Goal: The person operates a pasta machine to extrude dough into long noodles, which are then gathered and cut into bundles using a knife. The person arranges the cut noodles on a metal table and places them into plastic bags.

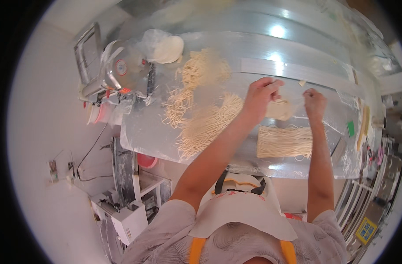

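Note:
My left hand (265, 94) is raised over a pale dough piece (278, 110), thumb and fingers drawn together; what they hold, if anything, is too small to make out. To its right, my right hand (314, 103) has curled fingers near a small dough scrap (302, 83). Below both hands lies a neat bundle of noodles (282, 141) on the metal worktop (143, 132). Looser noodle heaps (203, 130) lie left of my left arm, with tangled piles (179, 105) and wider strands (196, 68) behind.
A metal machine (117, 68) stands at the back left beside round dough sheets (168, 48). A long straight bar (258, 65) lies at the back. A blade (338, 149), green block (350, 128) and wooden stick (363, 127) are at the right. A red basin (147, 160) sits below the left edge.

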`<state>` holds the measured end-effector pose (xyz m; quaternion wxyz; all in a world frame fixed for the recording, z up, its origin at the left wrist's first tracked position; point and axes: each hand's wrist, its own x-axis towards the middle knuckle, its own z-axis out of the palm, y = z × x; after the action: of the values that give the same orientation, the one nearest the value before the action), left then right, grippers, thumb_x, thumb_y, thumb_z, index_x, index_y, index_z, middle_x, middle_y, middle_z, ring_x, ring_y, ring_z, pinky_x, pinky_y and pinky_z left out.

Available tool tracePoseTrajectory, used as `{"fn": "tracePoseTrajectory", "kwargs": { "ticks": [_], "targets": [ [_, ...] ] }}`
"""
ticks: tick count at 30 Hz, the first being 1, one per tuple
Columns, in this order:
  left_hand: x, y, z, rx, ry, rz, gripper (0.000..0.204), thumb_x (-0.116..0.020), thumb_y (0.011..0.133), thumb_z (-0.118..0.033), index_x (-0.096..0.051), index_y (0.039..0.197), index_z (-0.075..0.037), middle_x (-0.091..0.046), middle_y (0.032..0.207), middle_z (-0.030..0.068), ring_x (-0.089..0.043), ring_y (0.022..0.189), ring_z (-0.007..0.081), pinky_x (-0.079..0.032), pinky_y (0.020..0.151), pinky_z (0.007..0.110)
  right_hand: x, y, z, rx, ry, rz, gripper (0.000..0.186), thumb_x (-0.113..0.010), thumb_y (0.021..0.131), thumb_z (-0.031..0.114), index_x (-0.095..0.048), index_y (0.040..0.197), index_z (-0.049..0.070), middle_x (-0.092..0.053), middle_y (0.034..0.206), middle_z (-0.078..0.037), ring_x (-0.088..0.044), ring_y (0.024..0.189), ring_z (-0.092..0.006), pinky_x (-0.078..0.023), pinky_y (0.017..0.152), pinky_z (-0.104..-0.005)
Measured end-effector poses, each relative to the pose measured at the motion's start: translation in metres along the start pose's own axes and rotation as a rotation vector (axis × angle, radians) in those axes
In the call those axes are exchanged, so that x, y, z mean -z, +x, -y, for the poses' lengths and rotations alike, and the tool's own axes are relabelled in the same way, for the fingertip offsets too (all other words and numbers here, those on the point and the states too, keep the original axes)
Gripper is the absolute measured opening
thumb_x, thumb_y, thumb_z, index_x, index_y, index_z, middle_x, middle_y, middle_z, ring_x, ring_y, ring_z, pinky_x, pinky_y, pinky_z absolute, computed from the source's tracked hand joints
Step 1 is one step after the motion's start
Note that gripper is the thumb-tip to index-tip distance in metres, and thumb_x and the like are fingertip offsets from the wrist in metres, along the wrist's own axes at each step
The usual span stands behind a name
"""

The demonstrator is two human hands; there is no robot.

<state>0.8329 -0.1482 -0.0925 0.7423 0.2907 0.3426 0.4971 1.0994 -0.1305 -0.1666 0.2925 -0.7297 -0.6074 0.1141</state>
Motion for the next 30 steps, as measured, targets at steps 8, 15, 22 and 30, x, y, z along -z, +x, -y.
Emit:
{"fn": "tracePoseTrajectory", "kwargs": {
  "ticks": [8, 15, 22, 30],
  "targets": [
    [-0.003, 0.012, 0.035, -0.157, 0.41, -0.081, 0.04, -0.07, 0.097, -0.016, -0.065, 0.133, 0.0, -0.07, 0.127, 0.0152, -0.065, 0.118, 0.0236, -0.052, 0.103, 0.036, 0.031, 0.041, -0.013, -0.183, 0.035, 0.034, 0.02, -0.062, 0.092, 0.008, -0.075, 0.108, 0.007, -0.076, 0.087, -0.008, -0.072, 0.073, -0.0222, -0.055, 0.066, -0.0352],
    [0.287, -0.092, 0.008, -0.11, 1.701, -0.805, 0.083, -0.085, 0.081, -0.035, -0.05, 0.153, -0.014, -0.051, 0.147, 0.0234, -0.044, 0.14, 0.0426, -0.041, 0.113, 0.055, -0.016, -0.096, 0.013, -0.042, 0.16, -0.262, 0.043, -0.06, 0.092, -0.002, -0.06, 0.135, 0.0, -0.064, 0.128, -0.019, -0.066, 0.112, -0.0281, -0.055, 0.089, -0.0361],
    [0.361, -0.072, -0.027, 0.167, 1.766, -0.694, 0.072, -0.077, 0.088, -0.034, -0.05, 0.154, -0.023, -0.038, 0.156, 0.0194, -0.039, 0.141, 0.0491, -0.044, 0.109, 0.06, -0.073, -0.271, 0.098, -0.248, 0.285, -0.001, 0.036, -0.06, 0.093, -0.005, -0.063, 0.128, -0.001, -0.066, 0.121, -0.015, -0.067, 0.11, -0.0255, -0.056, 0.088, -0.0356],
    [0.366, -0.097, 0.01, -0.311, 1.206, -0.249, 0.017, -0.07, 0.089, -0.013, -0.066, 0.102, -0.004, -0.066, 0.092, 0.0218, -0.066, 0.095, 0.0405, -0.051, 0.085, 0.049, -0.125, -0.318, 0.217, -0.274, 0.288, 0.091, 0.03, -0.061, 0.089, -0.007, -0.069, 0.117, 0.002, -0.069, 0.117, -0.011, -0.069, 0.106, -0.0231, -0.058, 0.083, -0.0332]
  ]
}}
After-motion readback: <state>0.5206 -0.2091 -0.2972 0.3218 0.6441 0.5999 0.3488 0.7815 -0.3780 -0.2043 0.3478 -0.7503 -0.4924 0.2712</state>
